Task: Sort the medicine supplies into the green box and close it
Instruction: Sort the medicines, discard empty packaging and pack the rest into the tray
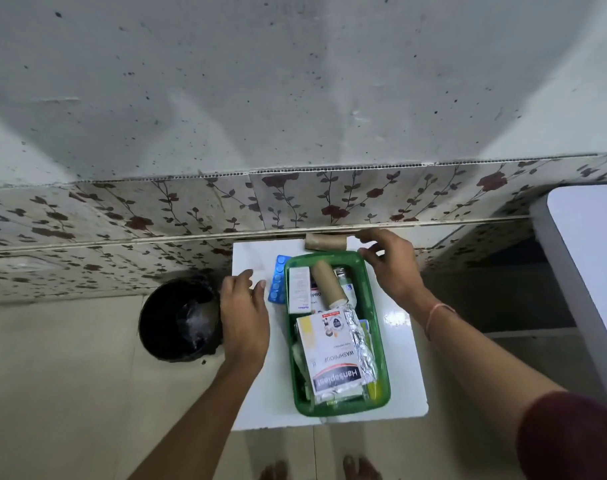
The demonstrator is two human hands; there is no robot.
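Note:
An open green box (pixel 380 344) sits on a small white table (pixel 404 362), holding a Hansaplast plaster pack (pixel 333 358), a foil strip (pixel 359 341), a white carton (pixel 299 289) and a brown cardboard roll (pixel 327 284). A second cardboard roll (pixel 325 242) lies behind the box against the wall. A blue blister pack (pixel 277 278) rests on the table just left of the box. My left hand (pixel 243 313) hovers beside the blister pack, fingers spread, empty. My right hand (pixel 388 265) is at the box's far right corner, fingers apart, near the second roll.
A black lined bin (pixel 180 323) stands on the floor left of the table. A floral-tiled wall (pixel 156 220) runs directly behind. A white tabletop (pixel 589 271) juts in at the right. My bare feet (pixel 319 469) show below the table edge.

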